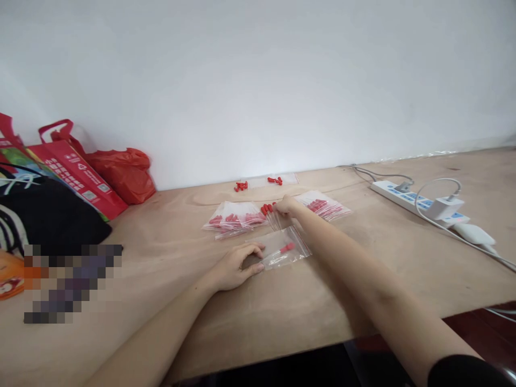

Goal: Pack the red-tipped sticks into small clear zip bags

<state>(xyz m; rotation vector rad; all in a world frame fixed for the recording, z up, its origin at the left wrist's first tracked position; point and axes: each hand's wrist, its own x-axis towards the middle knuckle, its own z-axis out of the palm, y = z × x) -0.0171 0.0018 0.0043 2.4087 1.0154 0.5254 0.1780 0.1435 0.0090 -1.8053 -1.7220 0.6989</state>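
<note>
The right hand [286,205] covers part of the small red pieces [267,208] it reaches, mid-table; its fingertips are hidden, so I cannot tell whether it grips any. Thin, pale lengths below them are hard to make out. The left hand [237,264] is curved, thumb and fingers parted, at the left edge of a clear, glossy plastic bag [278,257] lying nearer on the wooden table [226,333]. Inside is a rounded red piece [287,247]. Flat, overlapping bags [234,217] blur their red contents on the left. A black cloth bag [56,215] is cut off at far left.
</note>
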